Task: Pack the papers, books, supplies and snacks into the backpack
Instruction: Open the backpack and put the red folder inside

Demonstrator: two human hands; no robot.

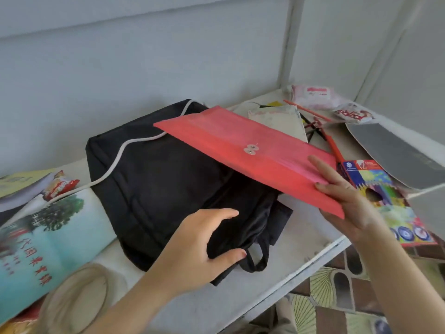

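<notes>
A black backpack (154,189) lies flat on the white shelf (305,239), a white cord across its top. My left hand (204,244) grips the backpack's near edge by the black carry loop. My right hand (346,201) holds a red string-tie document folder (240,145) by its right end, thumb on top, lifted at a slant over the backpack's right side. A box of coloured pencils (390,196) lies under my right hand. A large book with a tree on its cover (48,235) lies to the left.
A snack packet (60,184) rests on the left books. At the back right are loose red pencils (320,126), a pale booklet (279,121), pink and white packets (317,95) and a grey board (395,150). A beige round object (74,297) lies near left. Walls enclose the shelf.
</notes>
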